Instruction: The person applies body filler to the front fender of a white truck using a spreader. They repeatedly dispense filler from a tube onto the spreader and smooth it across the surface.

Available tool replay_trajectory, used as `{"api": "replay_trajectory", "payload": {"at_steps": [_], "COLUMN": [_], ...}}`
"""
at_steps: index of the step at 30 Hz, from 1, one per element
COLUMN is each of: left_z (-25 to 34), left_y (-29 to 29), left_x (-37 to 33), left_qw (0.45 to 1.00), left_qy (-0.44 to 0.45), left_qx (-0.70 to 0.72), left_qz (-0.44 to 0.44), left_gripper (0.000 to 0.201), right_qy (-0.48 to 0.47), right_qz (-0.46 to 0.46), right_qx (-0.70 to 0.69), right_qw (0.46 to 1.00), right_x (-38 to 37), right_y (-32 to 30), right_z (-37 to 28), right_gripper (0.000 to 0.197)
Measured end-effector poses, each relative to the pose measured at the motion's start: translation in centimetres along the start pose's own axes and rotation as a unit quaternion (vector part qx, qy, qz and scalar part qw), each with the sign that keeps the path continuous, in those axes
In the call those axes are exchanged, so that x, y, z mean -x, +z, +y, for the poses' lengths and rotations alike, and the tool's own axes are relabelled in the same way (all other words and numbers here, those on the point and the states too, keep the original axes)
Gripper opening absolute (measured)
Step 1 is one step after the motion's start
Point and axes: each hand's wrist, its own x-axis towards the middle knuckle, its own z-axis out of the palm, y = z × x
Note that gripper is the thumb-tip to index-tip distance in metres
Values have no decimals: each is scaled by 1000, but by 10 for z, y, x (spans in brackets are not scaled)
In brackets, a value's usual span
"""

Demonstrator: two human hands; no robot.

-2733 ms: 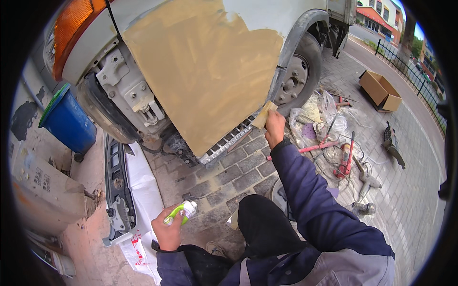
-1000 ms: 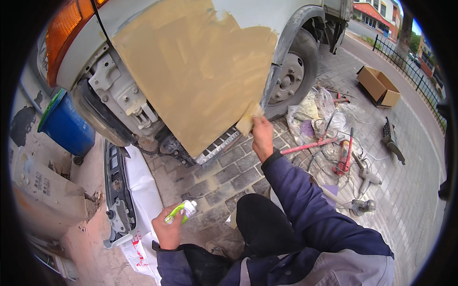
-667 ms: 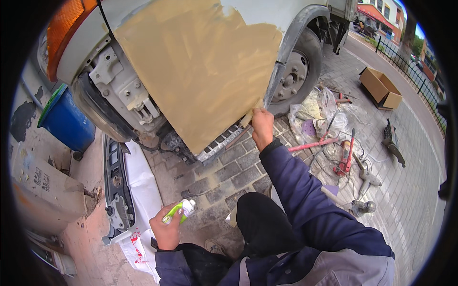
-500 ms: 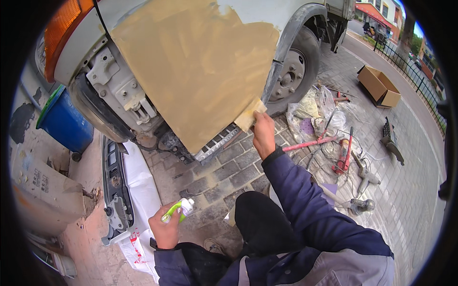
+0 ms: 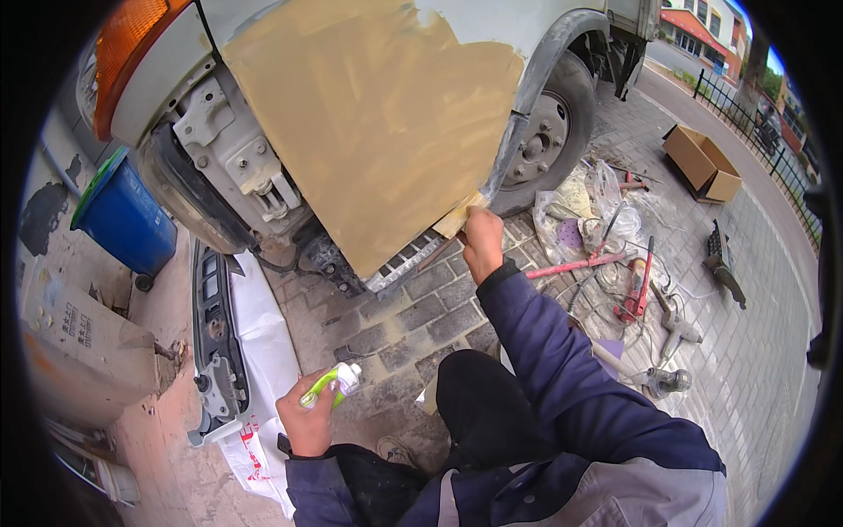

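Observation:
In my closed left hand [image 5: 305, 416] is a small green and white squeeze tube [image 5: 330, 385], its white cap end pointing up and to the right. My right hand [image 5: 482, 243] reaches forward, fingers closed on a flat tan piece [image 5: 457, 217] that lies at the panel's lower right corner, near the wheel arch. I cannot make out what the piece is; the fingers hide part of it. The vehicle's panel [image 5: 378, 123] is covered with a smeared tan coat, with pale paint above it. A slotted metal step edge [image 5: 406, 263] runs below the panel.
To the right of the wheel [image 5: 546, 132], red-handled tools [image 5: 637, 290], a heat-gun-like tool [image 5: 678, 332], cables and plastic bags litter the paving. An open cardboard box [image 5: 702, 162] stands farther off. At left are a blue bin [image 5: 132, 215] and a detached bumper [image 5: 217, 338] on white sheeting [image 5: 261, 325].
My right hand has turned, and the tan piece now appears narrower, seen more edge-on. The left hand still holds the tube in nearly the same place. The whole view has shifted slightly.

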Motion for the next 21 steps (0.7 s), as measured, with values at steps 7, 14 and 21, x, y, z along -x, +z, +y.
{"api": "replay_trajectory", "payload": {"at_steps": [7, 14, 21], "left_z": [-2, -1, -1], "left_y": [-2, 0, 5], "left_x": [0, -1, -4], "left_qw": [1000, 1000, 1000], "left_qy": [-2, 12, 0], "left_qx": [3, 17, 18], "left_qz": [-6, -8, -10], "left_gripper": [24, 24, 25], "right_qy": [9, 19, 47], "right_qz": [5, -61, 0], "right_qx": [18, -30, 16], "right_qw": [1000, 998, 999], "right_x": [1, 5, 0], "right_y": [22, 5, -28], "right_z": [-18, -51, -26], "right_gripper": [18, 30, 34]}}
